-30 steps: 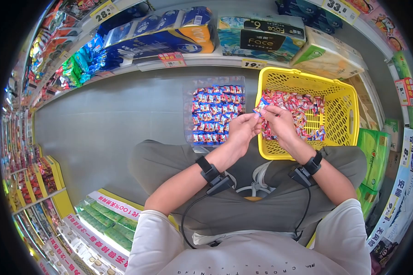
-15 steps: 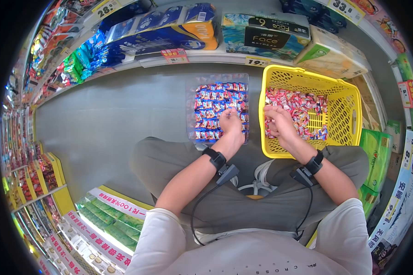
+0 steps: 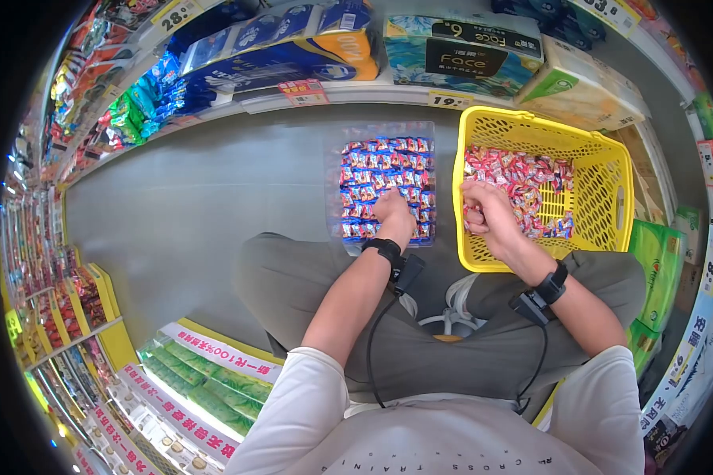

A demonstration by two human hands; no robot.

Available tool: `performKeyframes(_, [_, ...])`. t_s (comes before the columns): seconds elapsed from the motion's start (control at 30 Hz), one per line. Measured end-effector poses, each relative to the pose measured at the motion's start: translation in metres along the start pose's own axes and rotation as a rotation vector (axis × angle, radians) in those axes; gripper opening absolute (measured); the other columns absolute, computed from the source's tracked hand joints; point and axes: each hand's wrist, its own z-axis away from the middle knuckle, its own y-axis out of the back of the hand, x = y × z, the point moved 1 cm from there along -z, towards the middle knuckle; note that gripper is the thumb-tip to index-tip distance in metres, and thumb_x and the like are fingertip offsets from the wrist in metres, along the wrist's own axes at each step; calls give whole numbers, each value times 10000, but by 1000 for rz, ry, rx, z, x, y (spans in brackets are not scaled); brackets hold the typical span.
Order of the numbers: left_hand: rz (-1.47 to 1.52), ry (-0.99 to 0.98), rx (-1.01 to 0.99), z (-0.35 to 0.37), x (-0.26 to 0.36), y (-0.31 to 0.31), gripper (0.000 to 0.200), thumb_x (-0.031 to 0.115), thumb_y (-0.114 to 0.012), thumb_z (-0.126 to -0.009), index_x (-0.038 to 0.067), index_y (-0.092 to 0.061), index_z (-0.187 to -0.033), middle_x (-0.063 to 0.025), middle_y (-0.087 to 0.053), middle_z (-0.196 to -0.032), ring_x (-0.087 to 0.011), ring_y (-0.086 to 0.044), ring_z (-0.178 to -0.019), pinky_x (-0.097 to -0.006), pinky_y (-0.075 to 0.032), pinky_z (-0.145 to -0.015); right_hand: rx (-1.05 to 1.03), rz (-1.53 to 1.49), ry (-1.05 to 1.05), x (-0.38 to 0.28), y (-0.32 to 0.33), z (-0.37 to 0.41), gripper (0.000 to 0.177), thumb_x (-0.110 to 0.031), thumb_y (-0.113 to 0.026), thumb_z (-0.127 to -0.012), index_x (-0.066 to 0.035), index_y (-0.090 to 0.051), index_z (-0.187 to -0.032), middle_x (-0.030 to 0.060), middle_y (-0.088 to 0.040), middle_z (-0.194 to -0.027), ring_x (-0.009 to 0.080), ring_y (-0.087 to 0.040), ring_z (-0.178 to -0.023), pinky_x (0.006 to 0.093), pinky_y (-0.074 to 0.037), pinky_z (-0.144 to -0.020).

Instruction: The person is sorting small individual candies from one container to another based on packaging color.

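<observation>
Left hand (image 3: 396,214): mid-frame, fingers bent down onto the rows; fingertips hidden, so any grip cannot be told.
Right hand (image 3: 495,214): fingers curled inward, right of centre, over the basket's left side; whether it holds anything cannot be told.
Clear plastic tray (image 3: 333,186): centre, bearing blue-and-red wrapped candies (image 3: 384,161) in rows.
Yellow basket (image 3: 483,256): right of centre, with loose wrapped candies (image 3: 523,172).
Row work: apparently placing or straightening; calls for light fingertips.
</observation>
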Motion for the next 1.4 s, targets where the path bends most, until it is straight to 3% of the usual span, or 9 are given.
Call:
performKeyframes(0.13, [-70, -9, 27, 1, 0, -1, 133, 136, -635, -923, 6, -660, -913, -21, -614, -751, -117, -473, -566, -342, -326, -462, -10, -105, 53, -2, -6, 8, 223, -115, -529, -866, -48, -563, -1075, -13, -447, -760, 68, -412, -599, 241, -312, -490])
performKeyframes(0.33, [-122, -35, -58, 2, -2, 3, 161, 110, -579, -895, 53, -556, -746, -14, -508, -639, -122, -459, -517, -332, -318, -425, -114, -66, 160, 6, -3, 8, 406, -47, -538, -897, -13, -463, -1295, 73, -580, -1029, 134, -563, -877, 275, -484, -754])
performKeyframes(0.43, [-173, 100, -320, 45, 21, 1, 111, 168, -568, -909, 71, -568, -855, -16, -491, -678, -132, -466, -533, -322, -365, -447, -76, 23, 202, 4, -8, 12, 430, -14, -617, -925, 8, -459, -1324, 123, -630, -1151, 151, -617, -1028, 273, -511, -883])
performKeyframes(0.47, [-176, 99, -323, 55, 25, 1, 111, 168, -568, -909, 71, -568, -855, -16, -491, -678, -132, -466, -533, -322, -365, -447, -73, 22, 205, 3, -8, 13, 430, -14, -617, -925, 8, -459, -1324, 123, -630, -1151, 151, -617, -1028, 273, -511, -883])
performKeyframes(0.57, [-285, 74, -683, 88, 41, 3, 170, 217, -592, -922, 65, -598, -996, -34, -546, -879, -126, -533, -677, -276, -449, -572, -36, 85, 221, 1, -5, 12, 393, -23, -640, -912, 28, -503, -1278, 105, -659, -1078, 143, -643, -940, 260, -524, -841])
performKeyframes(0.77, [-318, 65, -1029, 122, 49, 22, 160, 198, -628, -954, 56, -613, -1025, -8, -610, -839, -115, -585, -744, -264, -495, -689, 49, -151, 186, -3, -6, 14, 245, -49, -687, -884, 9, -596, -1104, 69, -675, -972, 123, -653, -883, 232, -519, -720])
performKeyframes(1.07, [-296, -111, -928, 103, 36, 22, 123, 180, -634, -954, 66, -633, -999, -6, -637, -883, -81, -566, -747, -237, -480, -705, 38, 87, 105, 5, 5, 2, 313, -178, -774, -818, -40, -620, -1052, 6, -642, -824, 63, -611, -735, 195, -385, -531])
performKeyframes(1.13, [-331, -144, -908, 107, 37, 21, 127, 180, -635, -953, 67, -628, -1011, -5, -636, -880, -81, -563, -743, -238, -478, -700, -2, 311, 95, 1, 1, 4, 316, -202, -760, -830, -35, -639, -1069, -11, -620, -791, 43, -563, -675, 195, -370, -513])
performKeyframes(1.4, [-221, -78, -879, 118, 30, 30, 169, 202, -642, -950, 45, -625, -1010, -22, -637, -878, -101, -595, -763, -260, -507, -705, 73, 180, 146, 10, 7, -5, 210, -244, -704, -887, -53, -715, -973, -21, -575, -720, 34, -478, -586, 194, -348, -492])
